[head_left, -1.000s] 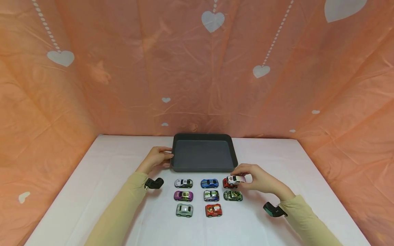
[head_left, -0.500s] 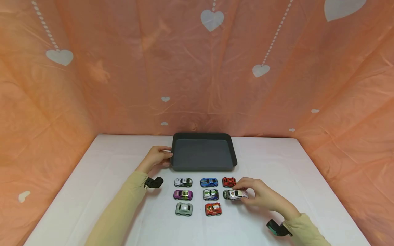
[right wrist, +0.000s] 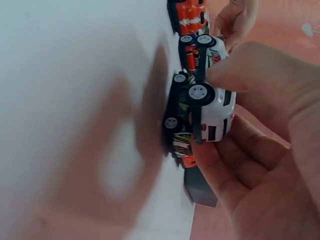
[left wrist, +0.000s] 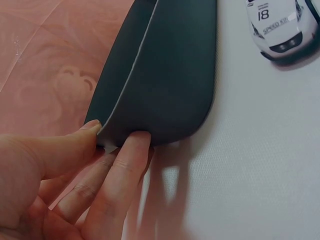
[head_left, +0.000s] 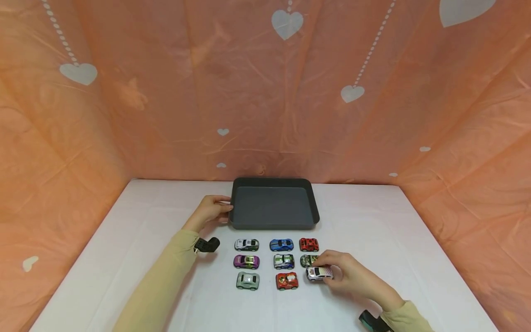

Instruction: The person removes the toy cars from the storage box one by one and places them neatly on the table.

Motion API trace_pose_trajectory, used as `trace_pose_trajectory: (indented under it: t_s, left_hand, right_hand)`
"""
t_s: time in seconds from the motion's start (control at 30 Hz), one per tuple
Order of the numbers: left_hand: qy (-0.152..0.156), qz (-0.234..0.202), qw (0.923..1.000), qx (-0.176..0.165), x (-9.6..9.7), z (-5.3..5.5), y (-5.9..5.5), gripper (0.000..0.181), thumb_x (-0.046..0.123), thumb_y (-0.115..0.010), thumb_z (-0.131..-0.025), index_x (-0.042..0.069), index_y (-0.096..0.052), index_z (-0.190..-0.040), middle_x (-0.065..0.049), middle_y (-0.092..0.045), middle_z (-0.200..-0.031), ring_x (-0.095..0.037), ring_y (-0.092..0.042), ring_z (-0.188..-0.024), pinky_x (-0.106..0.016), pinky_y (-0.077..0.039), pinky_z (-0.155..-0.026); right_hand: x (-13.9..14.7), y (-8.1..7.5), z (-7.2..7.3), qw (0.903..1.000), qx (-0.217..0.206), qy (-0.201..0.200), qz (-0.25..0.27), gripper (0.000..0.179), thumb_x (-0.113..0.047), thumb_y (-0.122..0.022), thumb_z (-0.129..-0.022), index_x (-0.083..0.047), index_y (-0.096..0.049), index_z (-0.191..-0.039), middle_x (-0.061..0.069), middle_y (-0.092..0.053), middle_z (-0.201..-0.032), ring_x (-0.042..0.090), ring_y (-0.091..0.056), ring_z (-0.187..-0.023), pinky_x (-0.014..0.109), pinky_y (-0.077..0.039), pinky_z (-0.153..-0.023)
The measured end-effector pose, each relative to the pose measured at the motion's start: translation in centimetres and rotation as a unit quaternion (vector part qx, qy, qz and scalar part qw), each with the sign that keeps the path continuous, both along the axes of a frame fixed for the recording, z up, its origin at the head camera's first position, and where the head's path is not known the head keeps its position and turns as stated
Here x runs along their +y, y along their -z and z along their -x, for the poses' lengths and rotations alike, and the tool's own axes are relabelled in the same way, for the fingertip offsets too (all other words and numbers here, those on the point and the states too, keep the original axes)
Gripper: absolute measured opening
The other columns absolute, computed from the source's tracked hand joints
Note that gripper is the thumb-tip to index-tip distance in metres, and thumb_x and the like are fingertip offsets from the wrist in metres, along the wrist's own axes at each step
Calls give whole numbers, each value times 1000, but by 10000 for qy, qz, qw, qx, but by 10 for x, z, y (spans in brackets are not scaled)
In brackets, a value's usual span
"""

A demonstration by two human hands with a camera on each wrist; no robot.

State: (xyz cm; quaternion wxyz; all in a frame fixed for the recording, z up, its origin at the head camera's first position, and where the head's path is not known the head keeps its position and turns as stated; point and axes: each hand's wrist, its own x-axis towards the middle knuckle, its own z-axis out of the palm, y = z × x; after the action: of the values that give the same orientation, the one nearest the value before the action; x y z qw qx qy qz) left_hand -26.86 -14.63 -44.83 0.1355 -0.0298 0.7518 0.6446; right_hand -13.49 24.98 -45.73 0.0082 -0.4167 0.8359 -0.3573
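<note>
My right hand (head_left: 350,274) pinches a white toy car (head_left: 318,274) between thumb and fingers. In the right wrist view this white car (right wrist: 217,112) hangs above the tabletop, its wheels showing. It overlaps a green camouflage toy car (head_left: 308,261) in the head view. My left hand (head_left: 210,212) grips the left wall of a dark grey tray (head_left: 274,227); in the left wrist view the thumb is at the tray's rim and a fingertip (left wrist: 140,139) presses the outer wall. The left wrist view also shows a white toy car marked 81 (left wrist: 280,25).
Toy cars stand in rows before the tray: white-and-green (head_left: 246,245), blue (head_left: 281,245), red-and-black (head_left: 309,244), purple (head_left: 246,262), silver-green-blue (head_left: 284,261), grey (head_left: 248,281) and red (head_left: 286,281). Orange cloth walls (head_left: 265,101) enclose the white table (head_left: 166,198).
My right hand has brought the white car toward me, from over the red-and-black car, past the camouflage car, to the front row's right. My left hand stays on the tray.
</note>
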Motion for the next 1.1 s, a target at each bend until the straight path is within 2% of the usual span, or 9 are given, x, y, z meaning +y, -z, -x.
trace_pose_trajectory:
  t_s: [0.3,0.73,1.1]
  left_hand:
    - [-6,37,10000,11,-1,1,2,44,-2,-61,-91,-11,-48,-132,-31,-60,-116,-26,-67,-87,-35,-58,-69]
    - [24,108,9999,46,0,1,1,43,-1,-61,-91,-10,-49,-132,-30,-61,-115,-25,-68,-85,-33,-59,-67]
    - [-12,111,9999,59,1,2,3,43,-1,-62,-91,-10,-50,-131,-29,-62,-114,-24,-68,-83,-33,-59,-66]
  right_hand:
    - [2,6,-5,9995,105,245,-178,36,1,-76,-75,-14,-69,-107,-8,-66,-106,9,-60,-98,26,-50,-87]
    - [6,12,-11,9967,-547,544,-254,27,-18,-77,-83,-13,-70,-109,-6,-69,-106,9,-62,-99,29,-52,-87]
    - [6,15,-10,9961,-547,568,-397,27,-15,-76,-83,-13,-70,-109,-7,-68,-106,7,-62,-98,29,-52,-85]
